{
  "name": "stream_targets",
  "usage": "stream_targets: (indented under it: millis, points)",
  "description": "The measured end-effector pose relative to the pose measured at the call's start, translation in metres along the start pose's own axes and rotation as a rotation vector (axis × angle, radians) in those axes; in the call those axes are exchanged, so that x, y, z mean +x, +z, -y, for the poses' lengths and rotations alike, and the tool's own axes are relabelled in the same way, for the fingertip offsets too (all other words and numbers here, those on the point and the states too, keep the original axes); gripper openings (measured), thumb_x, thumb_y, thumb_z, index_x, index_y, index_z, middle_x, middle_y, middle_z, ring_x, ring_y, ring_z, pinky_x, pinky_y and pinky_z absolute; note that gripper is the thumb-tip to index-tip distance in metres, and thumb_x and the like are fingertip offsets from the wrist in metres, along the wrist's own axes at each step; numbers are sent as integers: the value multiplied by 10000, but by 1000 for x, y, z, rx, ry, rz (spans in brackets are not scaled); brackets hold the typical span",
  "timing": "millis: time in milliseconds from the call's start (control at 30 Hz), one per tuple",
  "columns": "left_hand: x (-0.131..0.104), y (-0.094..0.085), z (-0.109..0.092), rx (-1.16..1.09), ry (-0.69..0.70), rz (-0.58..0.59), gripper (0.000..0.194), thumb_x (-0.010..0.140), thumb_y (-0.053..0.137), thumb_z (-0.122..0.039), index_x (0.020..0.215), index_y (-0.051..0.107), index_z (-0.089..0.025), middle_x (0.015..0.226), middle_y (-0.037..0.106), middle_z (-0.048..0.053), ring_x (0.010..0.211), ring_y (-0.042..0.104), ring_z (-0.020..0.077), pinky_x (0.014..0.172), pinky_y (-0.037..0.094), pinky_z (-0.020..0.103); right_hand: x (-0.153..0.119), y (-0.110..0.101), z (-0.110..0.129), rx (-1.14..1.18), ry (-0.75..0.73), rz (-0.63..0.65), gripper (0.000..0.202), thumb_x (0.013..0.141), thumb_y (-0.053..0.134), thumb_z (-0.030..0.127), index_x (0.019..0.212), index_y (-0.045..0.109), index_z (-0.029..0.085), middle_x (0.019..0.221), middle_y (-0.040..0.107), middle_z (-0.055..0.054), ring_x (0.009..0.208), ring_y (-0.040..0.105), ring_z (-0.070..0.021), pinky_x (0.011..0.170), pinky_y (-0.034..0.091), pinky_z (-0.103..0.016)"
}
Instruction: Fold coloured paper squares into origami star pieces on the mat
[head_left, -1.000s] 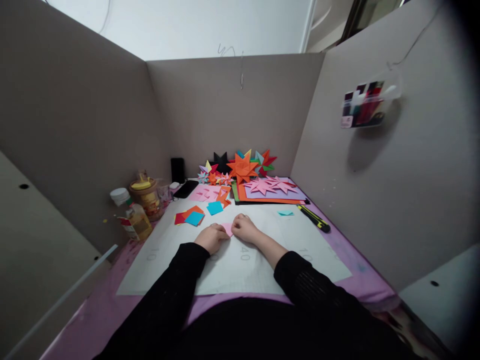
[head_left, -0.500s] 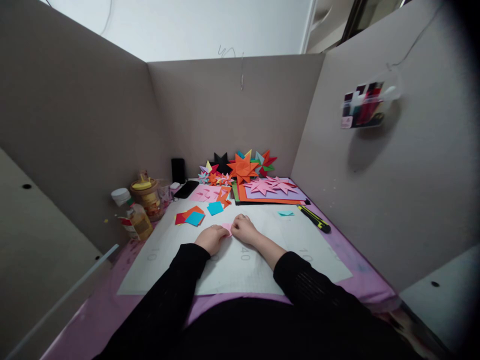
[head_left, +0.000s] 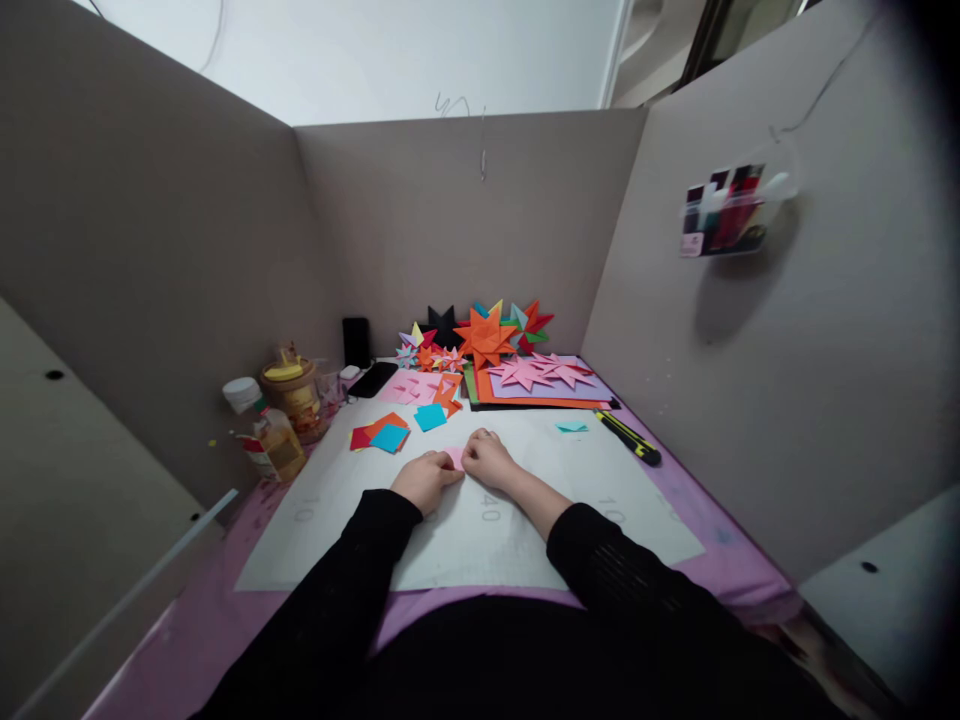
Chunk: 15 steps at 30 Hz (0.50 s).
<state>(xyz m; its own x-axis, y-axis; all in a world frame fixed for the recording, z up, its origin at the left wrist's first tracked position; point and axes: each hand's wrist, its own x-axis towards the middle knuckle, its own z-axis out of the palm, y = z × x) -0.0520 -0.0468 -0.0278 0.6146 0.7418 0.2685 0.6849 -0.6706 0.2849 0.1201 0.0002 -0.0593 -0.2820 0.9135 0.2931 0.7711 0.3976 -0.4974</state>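
The left hand [head_left: 426, 480] and right hand [head_left: 489, 460] are angled inward, low over the white sheet [head_left: 480, 560], a pink paper [head_left: 455, 456] touched between them, though whether it is pinched by either cannot be told.

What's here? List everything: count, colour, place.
Pink paper: one, pink, centre
Paper squares: several, multicoloured, left
Folded paper: one, teal, right
Cutter: one, yellow-black, right
Stars: many, multicoloured, back
Large sheets: several, multicoloured, back
Paper pieces: several, pink-orange, back left
Slabs: two, black, back left
Small object: one, white, back left
Bottle: one, amber, left
Tub: one, brown, left
Cup: one, clear, left
Hanging container: one, clear, right
Mat: one, white, centre
Cloth: one, purple, under mat
Partitions: three, grey, around
Left hand: one, black-sleeved, touching pink paper
Right hand: one, black-sleeved, touching pink paper
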Motion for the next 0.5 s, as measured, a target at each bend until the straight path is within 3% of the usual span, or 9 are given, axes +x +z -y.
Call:
stream_targets:
  millis: [233,400,500]
  points:
    - [0,-6,-9,129,-14,64,302,780,465,-137,942,681,-271,940,615,51,849,526,202,718,377,262,-1,0,2,0,-7,-7,112,715,538,168,639,620,167,875,542,-63,829,457,-181,738,367,-279]
    - [-1,-7,-25,184,-100,79,263,786,458,-144,919,675,-208,903,608,92,851,526,219,679,390,269,-3,-4,3,12,-8,10,32,692,566,174,720,583,168,851,516,-45,823,459,-166,757,352,-274]
    - [-1,-7,-32,214,-135,110,261,812,433,-170,945,657,-197,901,597,95,876,521,218,686,400,273,-5,-6,3,20,15,25,194,651,625,240,816,540,183,865,505,-26,830,449,-169,753,346,-273]
